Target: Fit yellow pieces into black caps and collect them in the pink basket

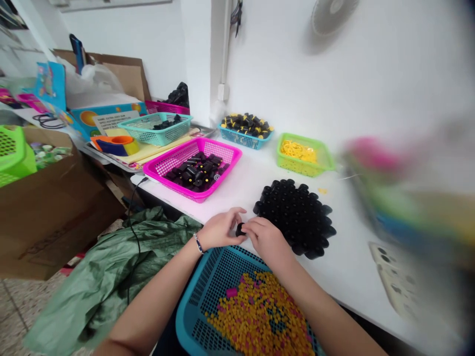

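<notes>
both hands close in on a small black knob [240, 229], pinched between the curled fingers of the left hand [220, 228] and the fingertips of the right hand [265, 240], just over the edge of the counter [237, 198]. the fingers hide most of the knob, so i cannot tell its long axis. the right hand is nearer a packed patch of black knobs [297, 217], and a blue basket [185, 316] of yellow and pink bits [260, 316] sits below the forearms.

The small black cylinder [240, 229] looks matt plastic (the blue mesh basket [185, 316], glossier plastic).
</notes>
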`<control>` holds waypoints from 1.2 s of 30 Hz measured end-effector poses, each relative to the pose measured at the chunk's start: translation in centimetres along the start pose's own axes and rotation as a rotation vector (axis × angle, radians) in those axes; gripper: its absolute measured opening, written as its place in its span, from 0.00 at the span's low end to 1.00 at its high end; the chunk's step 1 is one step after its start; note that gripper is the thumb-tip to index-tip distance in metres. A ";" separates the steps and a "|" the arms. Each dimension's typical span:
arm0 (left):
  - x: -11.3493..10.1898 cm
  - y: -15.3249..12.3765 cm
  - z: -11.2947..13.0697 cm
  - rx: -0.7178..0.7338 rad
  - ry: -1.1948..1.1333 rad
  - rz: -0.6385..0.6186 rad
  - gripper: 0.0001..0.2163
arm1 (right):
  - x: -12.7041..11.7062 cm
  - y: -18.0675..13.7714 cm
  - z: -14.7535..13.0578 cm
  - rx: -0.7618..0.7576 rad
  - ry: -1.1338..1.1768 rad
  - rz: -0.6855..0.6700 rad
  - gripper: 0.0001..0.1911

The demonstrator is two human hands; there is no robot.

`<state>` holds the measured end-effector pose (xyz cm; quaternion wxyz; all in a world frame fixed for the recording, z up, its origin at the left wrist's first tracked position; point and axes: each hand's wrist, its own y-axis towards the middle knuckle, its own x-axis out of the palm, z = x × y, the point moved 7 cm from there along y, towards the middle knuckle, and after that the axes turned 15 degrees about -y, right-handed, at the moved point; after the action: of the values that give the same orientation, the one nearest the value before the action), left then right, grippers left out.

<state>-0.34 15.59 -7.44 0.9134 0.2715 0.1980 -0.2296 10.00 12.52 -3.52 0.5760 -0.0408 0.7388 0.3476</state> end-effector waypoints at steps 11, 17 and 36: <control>-0.2 0.1 -0.5 -0.056 -0.053 -0.033 0.35 | 1.2 -1.6 -2.1 -0.034 -0.159 -0.034 0.14; -0.2 0.2 -0.6 -0.055 -0.044 -0.035 0.36 | 1.4 -0.4 -3.0 -0.049 -0.182 -0.086 0.15; 0.1 -0.4 1.2 0.048 0.099 -0.048 0.13 | 0.2 -16.0 1.1 0.259 0.247 -0.533 0.16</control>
<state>-0.20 14.55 -6.69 0.8899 0.2996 0.2439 -0.2424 18.21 1.07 -11.29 0.5529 -0.2012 0.8046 0.0801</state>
